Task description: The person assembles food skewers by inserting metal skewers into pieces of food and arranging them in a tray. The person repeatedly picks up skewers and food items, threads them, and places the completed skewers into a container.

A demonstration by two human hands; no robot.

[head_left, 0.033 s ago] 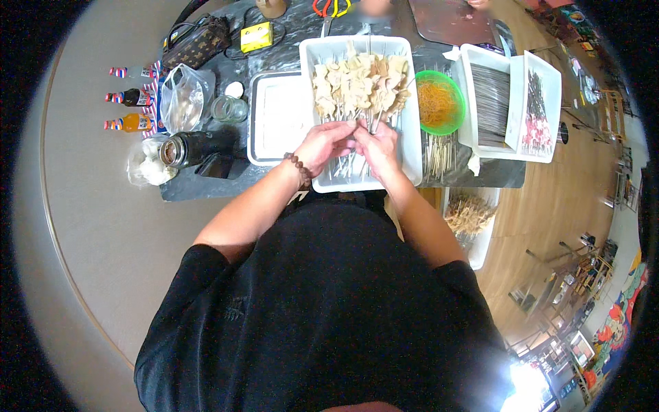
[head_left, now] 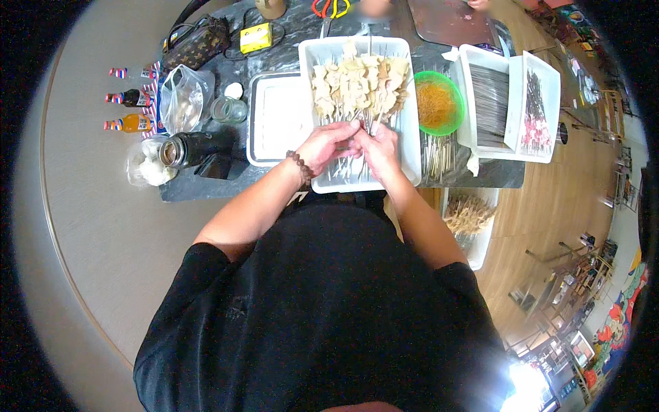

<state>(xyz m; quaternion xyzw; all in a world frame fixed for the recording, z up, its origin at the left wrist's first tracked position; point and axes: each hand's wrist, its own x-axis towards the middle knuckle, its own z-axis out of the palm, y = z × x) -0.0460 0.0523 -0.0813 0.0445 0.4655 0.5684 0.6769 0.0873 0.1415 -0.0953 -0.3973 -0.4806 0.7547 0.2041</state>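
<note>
My left hand (head_left: 329, 145), with a beaded bracelet at its wrist, and my right hand (head_left: 379, 150) meet over the near half of a white plastic tub (head_left: 414, 137). Thumbs and fingers of both are closed around thin skewers (head_left: 371, 128); how many each holds is hidden by the fingers. Pale, folded, thin slices of food (head_left: 357, 82) are threaded on the skewers and fan out toward the tub's far side. Bare skewer ends point back toward me beneath my hands.
Left of the tub lie a white tray (head_left: 259, 147), a glass jar (head_left: 230, 110), a plastic bag (head_left: 185, 96) and a dark flask (head_left: 195, 149). To the right are a green basket (head_left: 463, 103) of orange shreds and white tubs of skewers (head_left: 491, 103). Scissors (head_left: 326, 26) lie beyond.
Both hands stay in nearly the same place. The skewered slices just beyond my right hand lie slightly differently.
</note>
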